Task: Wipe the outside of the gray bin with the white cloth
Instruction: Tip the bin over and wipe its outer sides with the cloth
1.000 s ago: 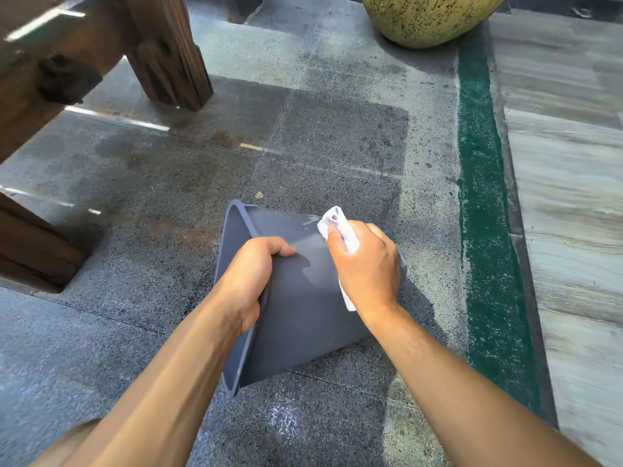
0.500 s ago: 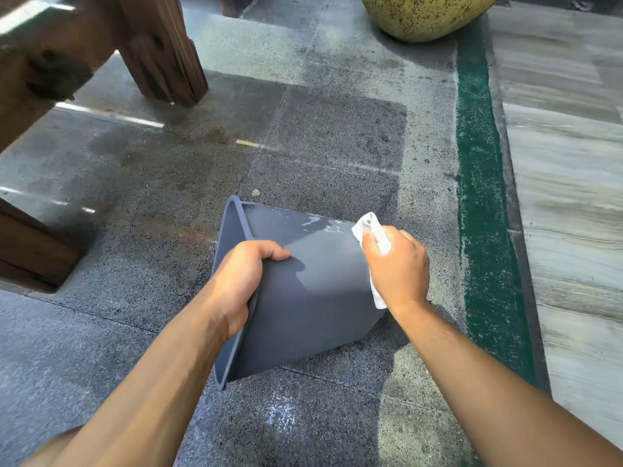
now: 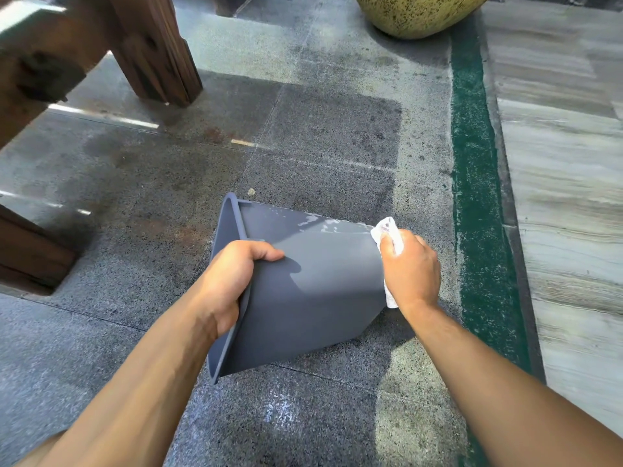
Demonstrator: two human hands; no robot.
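Note:
The gray bin (image 3: 313, 298) lies on its side on the stone floor, its open mouth facing left and its base to the right. My left hand (image 3: 232, 281) grips the rim at the mouth, thumb on the outer wall. My right hand (image 3: 411, 267) holds the crumpled white cloth (image 3: 387, 235) against the bin's base end at the right. Wet streaks glisten on the upper wall near the far edge. The inside of the bin is hidden.
Dark wooden furniture legs (image 3: 158, 52) stand at the upper left, another beam (image 3: 30, 254) at the left edge. A large yellow speckled pot (image 3: 418, 11) sits at the top. A green strip (image 3: 478, 183) and pale paving run along the right.
My right hand has slid the cloth rightward along the bin's upper wall to its base end, leaving wet streaks. My left hand keeps its grip on the rim.

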